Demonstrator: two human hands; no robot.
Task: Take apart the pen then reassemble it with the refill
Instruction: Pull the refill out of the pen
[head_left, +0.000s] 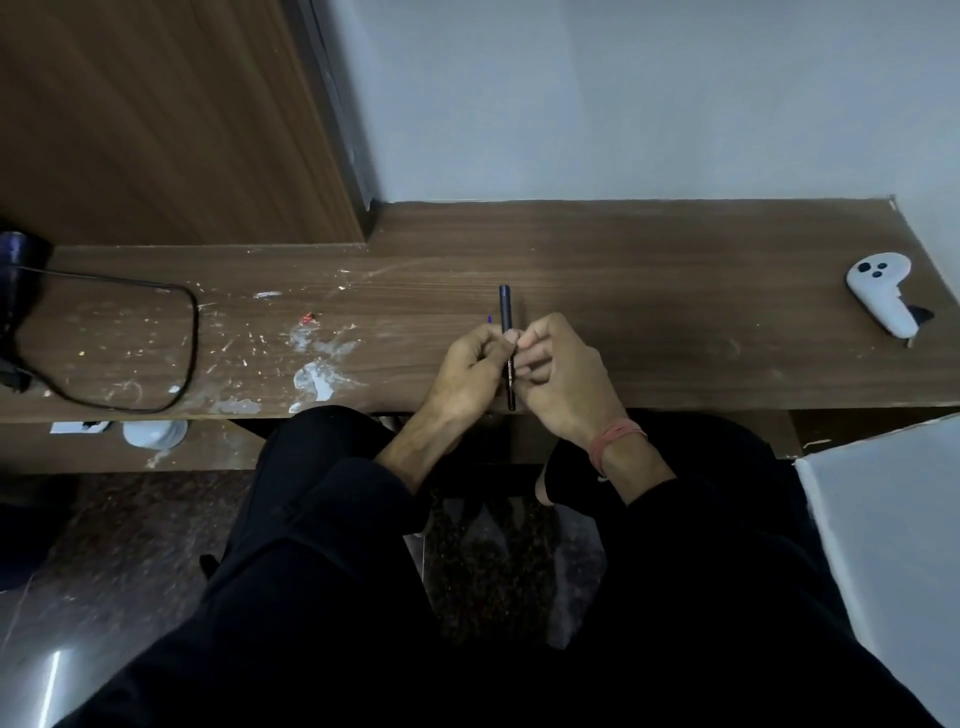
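A slim dark pen (506, 312) stands roughly upright between both hands, over the front part of the brown wooden desk (649, 291). My left hand (467, 371) pinches its middle from the left with curled fingers. From the right, my right hand (558, 376) grips the same stretch of the barrel. The pen's top end sticks out above the fingers and its lower end shows below them near the desk's front edge. No separate refill shows. A tiny blue speck (490, 319) lies on the desk just left of the pen.
A white handheld controller (880, 293) lies at the desk's far right. A black cable (156, 343) loops across the left side from a dark device (18, 260). White smears and crumbs (317, 374) cover the left-middle. A white box (893, 545) stands at the right, below the desk.
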